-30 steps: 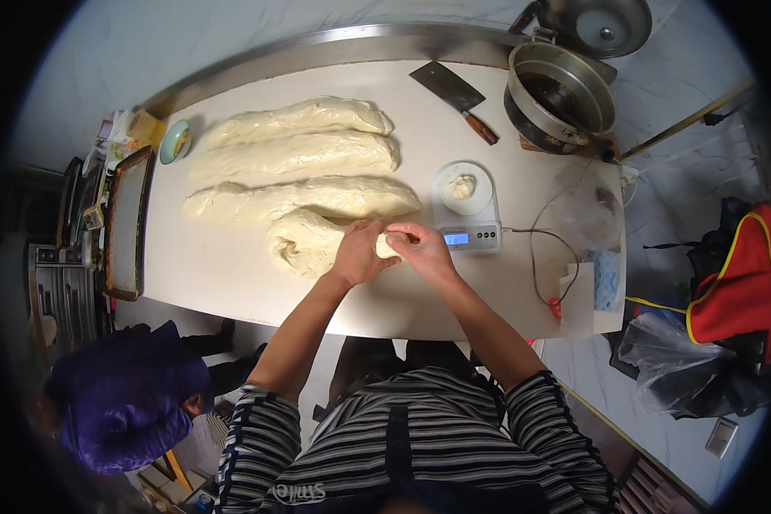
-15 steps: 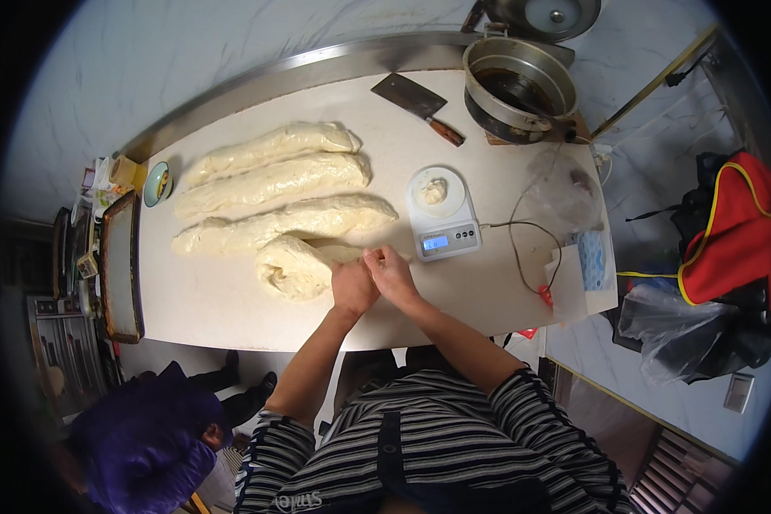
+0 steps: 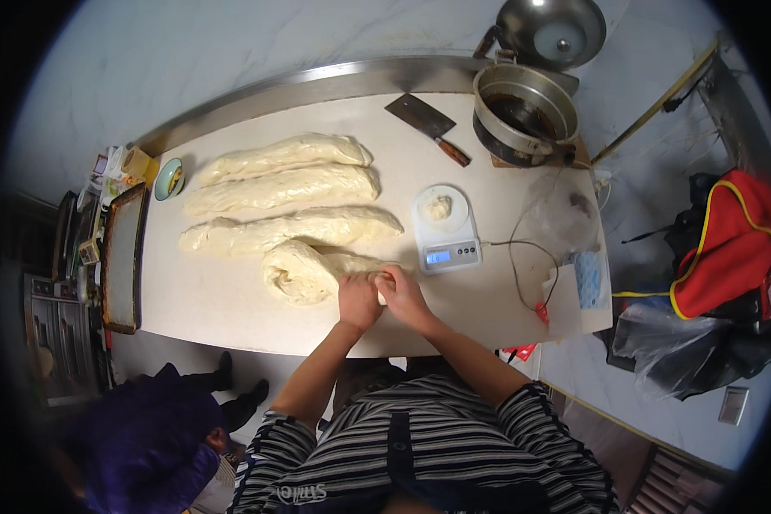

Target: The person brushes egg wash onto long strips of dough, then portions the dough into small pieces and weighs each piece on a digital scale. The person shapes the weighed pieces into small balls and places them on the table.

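Observation:
A pale strip of dough [image 3: 295, 272] lies near the table's front edge, its left end curled over on itself. My left hand [image 3: 361, 300] is closed round its right end. Close beside it, my right hand [image 3: 403, 295] pinches the same end, with a small bit of dough bulging between the two hands. Beyond them, three long glossy dough rolls [image 3: 291, 230] lie side by side. To the right of my hands, a white kitchen scale [image 3: 450, 248] with a lit display carries a small lump of dough [image 3: 439, 207].
A cleaver [image 3: 424, 117] lies at the back, left of a deep metal pot [image 3: 527, 111]. A cable [image 3: 531, 244] runs right from the scale near a plastic bag [image 3: 565, 210]. At the left stand a small bowl [image 3: 170, 179] and a tray [image 3: 124, 259]. Someone in purple [image 3: 150, 441] is at lower left.
My hands stay together at the dough strip's right end; my right hand's grip has shifted, and a bit of dough now shows between them. The whole view has tilted slightly.

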`<state>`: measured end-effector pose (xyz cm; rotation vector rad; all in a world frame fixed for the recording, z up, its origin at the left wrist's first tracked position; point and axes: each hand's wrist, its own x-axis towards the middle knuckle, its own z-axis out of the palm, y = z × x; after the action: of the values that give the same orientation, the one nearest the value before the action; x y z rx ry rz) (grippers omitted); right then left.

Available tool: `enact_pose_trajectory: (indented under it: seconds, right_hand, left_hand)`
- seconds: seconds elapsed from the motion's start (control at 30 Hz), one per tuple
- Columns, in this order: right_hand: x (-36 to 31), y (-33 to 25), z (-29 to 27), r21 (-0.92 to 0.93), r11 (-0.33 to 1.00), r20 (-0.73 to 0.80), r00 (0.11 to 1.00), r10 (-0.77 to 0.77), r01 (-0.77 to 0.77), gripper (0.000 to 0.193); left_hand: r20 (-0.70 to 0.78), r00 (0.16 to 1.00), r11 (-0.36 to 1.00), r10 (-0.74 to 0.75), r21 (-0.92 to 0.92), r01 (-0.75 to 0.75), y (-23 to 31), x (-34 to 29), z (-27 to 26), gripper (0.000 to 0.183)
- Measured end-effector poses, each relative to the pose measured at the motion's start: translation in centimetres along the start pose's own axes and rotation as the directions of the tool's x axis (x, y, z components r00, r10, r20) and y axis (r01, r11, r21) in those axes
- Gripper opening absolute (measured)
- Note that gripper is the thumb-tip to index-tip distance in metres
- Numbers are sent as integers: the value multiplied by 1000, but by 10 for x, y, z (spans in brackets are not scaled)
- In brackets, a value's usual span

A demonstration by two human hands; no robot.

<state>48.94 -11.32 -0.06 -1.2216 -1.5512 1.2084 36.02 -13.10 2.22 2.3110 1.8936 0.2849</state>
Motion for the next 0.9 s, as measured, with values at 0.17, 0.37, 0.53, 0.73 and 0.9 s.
enact_pose_trajectory:
  seconds: [0.17, 0.37, 0.53, 0.73, 0.9]
  right_hand:
    - [28, 12, -45, -342, 930, -150, 970, -193, 133, 40]
    - [110, 29, -110, -603, 747, 112, 957, -268, 280, 75]
    - [132, 62, -124, -686, 669, 235, 957, -169, 286, 61]
    - [141, 83, -109, -224, 974, -308, 950, -59, -12, 34]
    - [110, 7, -41, 603, 662, -201, 719, 666, -444, 41]
  left_hand:
    - [-49, 998, 999, 43, 0, -44, -2, -13, 10, 27]
    - [42, 999, 1000, 9, 26, -10, -5, -25, 20, 33]
    - [-59, 997, 999, 48, 9, -47, -7, -29, 20, 22]
    - [-68, 997, 999, 49, 26, -47, -4, -33, 18, 20]
    - [-67, 997, 999, 26, 29, -24, -7, -34, 23, 16]
